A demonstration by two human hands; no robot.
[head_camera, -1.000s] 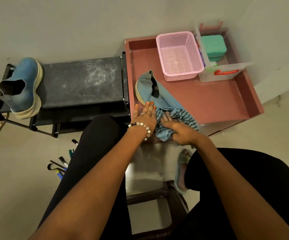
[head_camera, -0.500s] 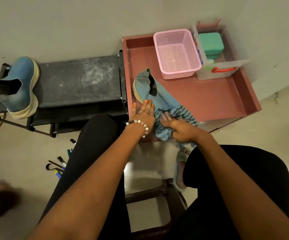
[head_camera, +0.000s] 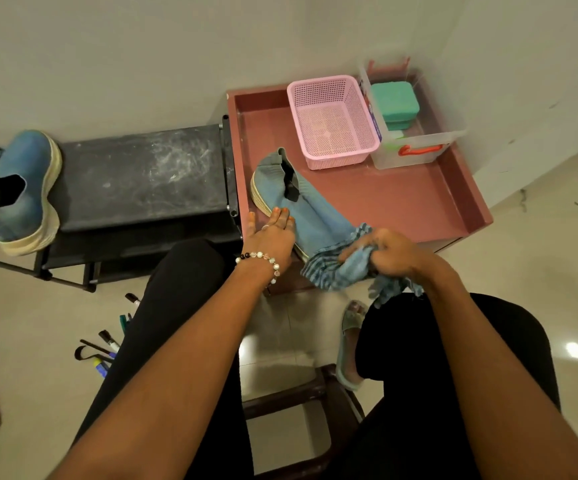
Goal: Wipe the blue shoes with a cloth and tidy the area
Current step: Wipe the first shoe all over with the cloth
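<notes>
One blue shoe (head_camera: 310, 211) lies on its side on the pink-red tray table (head_camera: 398, 199), heel toward the wall, toe toward me. My left hand (head_camera: 273, 233) rests flat on the shoe's near side with straight fingers. My right hand (head_camera: 389, 252) grips a bunched blue striped cloth (head_camera: 341, 270) at the shoe's toe, just past the table's front edge. The second blue shoe (head_camera: 19, 190) stands at the left end of the black shoe rack (head_camera: 142, 178).
A pink mesh basket (head_camera: 332, 121) and a clear box (head_camera: 415, 147) holding green cases stand at the back of the tray table. Several markers (head_camera: 107, 344) lie on the floor by my left leg. A brown stool (head_camera: 301, 407) is under me.
My right hand has pulled the cloth right and toward me, off the shoe's upper to its toe. My left hand has stayed on the shoe. The view shifted slightly.
</notes>
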